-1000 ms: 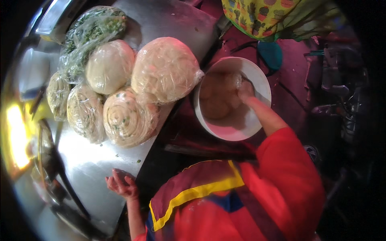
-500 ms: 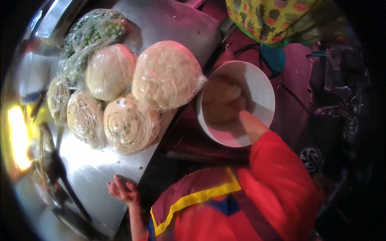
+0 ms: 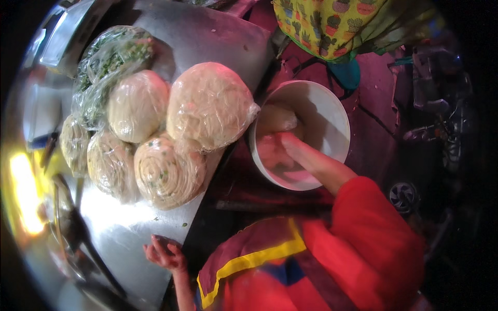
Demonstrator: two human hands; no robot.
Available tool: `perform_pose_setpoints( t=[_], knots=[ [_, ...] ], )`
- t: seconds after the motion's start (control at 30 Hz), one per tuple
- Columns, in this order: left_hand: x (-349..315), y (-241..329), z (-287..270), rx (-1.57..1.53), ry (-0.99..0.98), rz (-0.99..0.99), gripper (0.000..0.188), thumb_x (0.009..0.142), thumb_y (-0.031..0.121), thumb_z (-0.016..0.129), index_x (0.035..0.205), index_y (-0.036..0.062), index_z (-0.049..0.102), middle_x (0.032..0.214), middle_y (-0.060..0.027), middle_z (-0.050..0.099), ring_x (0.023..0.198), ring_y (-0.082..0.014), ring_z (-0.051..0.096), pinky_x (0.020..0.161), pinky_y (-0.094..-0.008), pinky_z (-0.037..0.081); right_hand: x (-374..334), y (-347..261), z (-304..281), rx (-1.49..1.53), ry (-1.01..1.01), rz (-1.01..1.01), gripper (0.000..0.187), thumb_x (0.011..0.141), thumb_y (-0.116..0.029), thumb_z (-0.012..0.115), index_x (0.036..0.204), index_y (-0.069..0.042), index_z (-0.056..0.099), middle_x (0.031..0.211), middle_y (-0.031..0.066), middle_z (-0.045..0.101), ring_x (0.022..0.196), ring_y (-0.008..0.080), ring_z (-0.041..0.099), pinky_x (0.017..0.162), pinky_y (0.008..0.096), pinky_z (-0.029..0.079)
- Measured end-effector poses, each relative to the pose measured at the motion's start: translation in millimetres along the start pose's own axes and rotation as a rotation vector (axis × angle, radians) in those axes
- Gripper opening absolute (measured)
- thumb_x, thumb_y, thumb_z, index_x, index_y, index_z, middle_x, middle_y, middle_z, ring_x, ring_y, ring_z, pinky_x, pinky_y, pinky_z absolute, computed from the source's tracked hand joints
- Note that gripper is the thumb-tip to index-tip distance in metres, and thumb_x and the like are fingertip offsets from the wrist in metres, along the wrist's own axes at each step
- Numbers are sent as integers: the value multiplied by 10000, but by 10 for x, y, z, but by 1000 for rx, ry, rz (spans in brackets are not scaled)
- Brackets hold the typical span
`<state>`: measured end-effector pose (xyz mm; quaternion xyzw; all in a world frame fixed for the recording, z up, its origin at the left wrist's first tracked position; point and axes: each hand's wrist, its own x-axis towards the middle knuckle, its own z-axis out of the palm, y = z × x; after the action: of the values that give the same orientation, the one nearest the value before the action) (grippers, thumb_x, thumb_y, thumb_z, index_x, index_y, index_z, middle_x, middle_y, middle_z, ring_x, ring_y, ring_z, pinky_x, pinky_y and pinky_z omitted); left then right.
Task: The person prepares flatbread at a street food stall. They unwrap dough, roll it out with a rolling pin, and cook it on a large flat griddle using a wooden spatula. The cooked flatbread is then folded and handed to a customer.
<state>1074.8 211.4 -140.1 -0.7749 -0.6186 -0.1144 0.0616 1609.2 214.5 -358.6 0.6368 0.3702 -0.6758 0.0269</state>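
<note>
My right hand [image 3: 284, 148] reaches down inside a white bucket [image 3: 340, 124], against a pale, soft-looking mass [image 3: 279, 119] that I cannot identify for sure. Its fingers blend into the bucket's contents, so their grip does not show. Over the near edge of the metal tabletop [image 3: 127, 233], my left hand [image 3: 166, 254] holds nothing, its fingers loosely bent and apart. Beyond it stand plastic-wrapped pale dough-like rounds: a coiled one with green flecks [image 3: 168, 173], a large one [image 3: 210, 106] beside the bucket, and a smooth one [image 3: 137, 106].
A clear bag of chopped greens [image 3: 116, 57] lies at the far left of the table. Dark-handled utensils [image 3: 85, 243] line the left side. A yellow patterned cloth [image 3: 332, 23] hangs beyond the bucket. A small wheel [image 3: 403, 197] is at the right.
My right hand has moved left inside the bucket, and more of its wrist shows. The left hand has shifted slightly right and lower in the view, which has itself shifted a little.
</note>
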Motion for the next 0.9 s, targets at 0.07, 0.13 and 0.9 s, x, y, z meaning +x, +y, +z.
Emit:
perform_pose_setpoints(
  t=[0.07,0.13,0.9],
  knots=[
    [11,-22,17,13,24,28,530,955,382,557,1350,34,619,1181,-176,529,1179,-413,486,1108,-571,361,185,64,92,-114,151,79,389,845,-115,630,1229,-58,639,1152,167,666,1084,342,640,892,435,541],
    [11,-47,46,17,35,40,527,964,390,549,1346,34,622,1184,-177,530,1181,-416,487,1100,-570,367,383,136,219,-209,317,165,393,840,-110,630,1229,-57,639,1150,165,667,1081,341,640,890,435,542],
    [58,3,27,-121,76,16,523,864,261,623,1353,78,625,1186,-167,542,1191,-401,493,1124,-564,355,-303,287,-493,-176,848,184,444,786,-52,640,1230,-45,636,1122,150,669,1047,327,649,867,424,548]
  ],
)
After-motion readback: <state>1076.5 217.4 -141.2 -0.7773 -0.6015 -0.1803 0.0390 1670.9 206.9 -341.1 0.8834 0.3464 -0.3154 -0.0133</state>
